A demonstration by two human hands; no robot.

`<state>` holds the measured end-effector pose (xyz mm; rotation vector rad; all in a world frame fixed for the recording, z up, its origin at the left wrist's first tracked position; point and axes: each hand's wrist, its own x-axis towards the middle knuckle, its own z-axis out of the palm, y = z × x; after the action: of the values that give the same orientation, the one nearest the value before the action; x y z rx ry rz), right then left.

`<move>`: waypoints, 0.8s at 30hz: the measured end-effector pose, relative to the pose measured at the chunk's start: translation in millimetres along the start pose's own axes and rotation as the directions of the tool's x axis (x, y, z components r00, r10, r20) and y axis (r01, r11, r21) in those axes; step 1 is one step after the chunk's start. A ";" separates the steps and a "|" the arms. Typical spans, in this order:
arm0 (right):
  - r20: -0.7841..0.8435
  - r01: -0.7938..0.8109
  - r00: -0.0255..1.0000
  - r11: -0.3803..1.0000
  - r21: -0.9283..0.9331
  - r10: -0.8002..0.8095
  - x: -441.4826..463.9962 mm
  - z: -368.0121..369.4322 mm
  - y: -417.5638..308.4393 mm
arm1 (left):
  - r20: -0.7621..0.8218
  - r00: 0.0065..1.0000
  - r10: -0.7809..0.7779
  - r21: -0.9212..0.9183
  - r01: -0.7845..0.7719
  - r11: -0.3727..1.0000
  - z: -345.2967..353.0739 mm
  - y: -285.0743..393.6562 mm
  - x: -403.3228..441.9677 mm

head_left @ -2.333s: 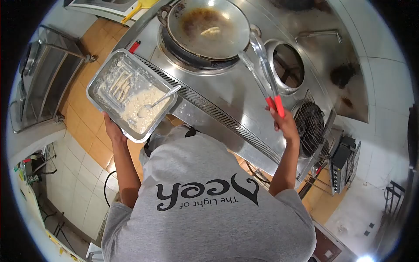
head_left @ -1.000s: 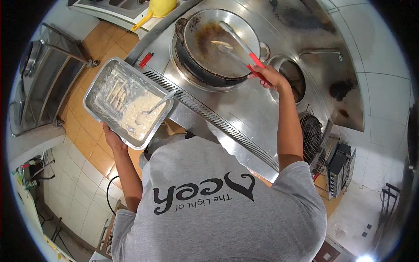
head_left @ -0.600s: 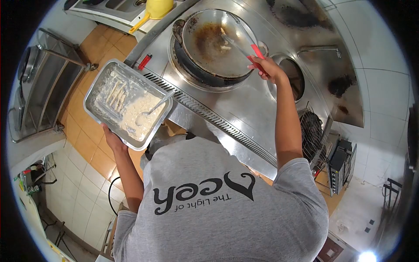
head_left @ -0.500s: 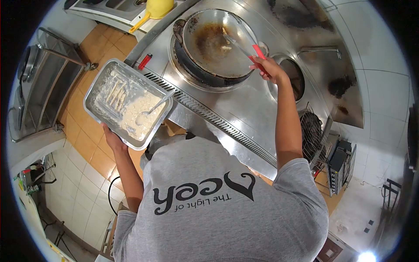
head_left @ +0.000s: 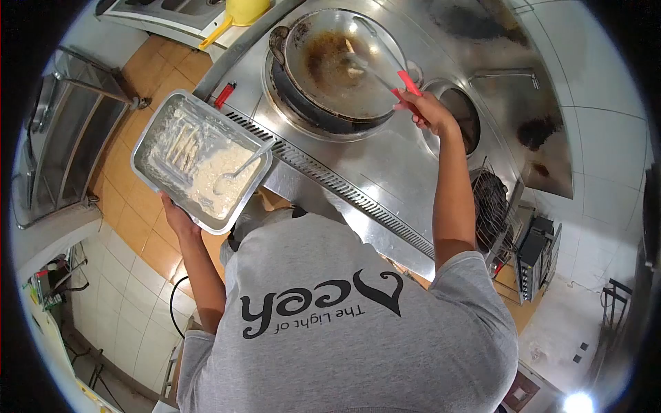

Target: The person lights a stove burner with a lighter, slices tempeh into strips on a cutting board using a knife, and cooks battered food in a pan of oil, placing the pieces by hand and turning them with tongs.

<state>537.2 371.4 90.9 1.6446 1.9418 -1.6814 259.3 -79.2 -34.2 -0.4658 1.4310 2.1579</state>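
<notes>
My left hand [head_left: 180, 219] grips the near edge of a rectangular metal tray [head_left: 143, 165], its underside fingers hidden. Pale strips [head_left: 182, 148] coated in batter lie at the tray's far left, and wet batter [head_left: 210, 186] covers the right part. A metal spoon [head_left: 242, 167] rests in the batter with its handle over the rim. In my right hand [head_left: 432, 113] are tongs with red handles [head_left: 407, 88], closed on by my fingers. Their metal arms are spread over a wok [head_left: 327, 103] of browned oil. One tip is by a pale coated piece [head_left: 354, 71] in the oil.
The wok sits on a burner in a steel stove counter [head_left: 365, 162]. A red lighter [head_left: 224, 95] lies near the tray. To the right are a second burner opening [head_left: 454, 120], a tap [head_left: 506, 76] and a wire rack [head_left: 490, 206]. A yellow dipper [head_left: 246, 12] stands at the back.
The view has shifted slightly, so the wok sits a little higher and further left. The tongs and the tray stay almost where they were, both still held.
</notes>
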 end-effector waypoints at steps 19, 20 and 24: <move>-0.014 0.023 1.000 0.959 -0.281 -0.028 11.9 -8.1 -7.0 | 0.032 0.999 0.031 -0.017 -0.031 0.999 -8.0 -3.2 3.5; -0.038 0.022 0.999 0.958 -0.287 -0.034 13.7 -8.2 -5.8 | 0.025 0.999 0.029 -0.010 -0.029 1.000 -8.9 -3.8 4.3; -0.008 0.033 0.999 0.965 -0.259 -0.037 19.2 -12.0 -1.4 | -0.001 1.000 0.024 0.009 -0.024 1.000 -7.6 -4.1 4.3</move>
<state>534.6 392.8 84.0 1.5356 2.1026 -1.3593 258.3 -83.9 -42.5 -0.4488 1.4539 2.1693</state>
